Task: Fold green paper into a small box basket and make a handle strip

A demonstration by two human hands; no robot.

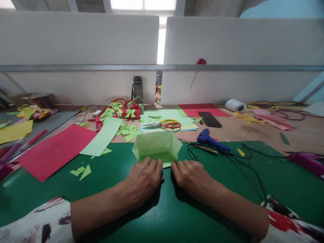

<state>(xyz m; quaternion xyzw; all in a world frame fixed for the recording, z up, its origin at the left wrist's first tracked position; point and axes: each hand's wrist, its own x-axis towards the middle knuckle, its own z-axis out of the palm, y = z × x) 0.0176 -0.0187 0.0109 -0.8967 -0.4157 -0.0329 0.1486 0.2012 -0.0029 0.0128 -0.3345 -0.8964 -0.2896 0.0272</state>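
A light green folded paper box (157, 143) stands on the green cutting mat (162, 209) in front of me, its back wall upright and its side flaps spread outward. My left hand (149, 179) is closed on the near left edge of the paper, fingers curled over it. On the near right edge my right hand (188, 173) is closed in the same way, with a small gap between the two hands. The fingers hide most of the box's front side. Just behind it, scissors (170, 124) with yellow and red handles lie on a stack of pale paper sheets (187, 120).
A blue glue gun (211, 140) and its black cord lie to the right. On the left are a red sheet (60, 148), a pale green strip (102, 136) and green scraps (82, 171). Farther back stand small red paper baskets (131, 110), a bottle (138, 88) and a phone (209, 119).
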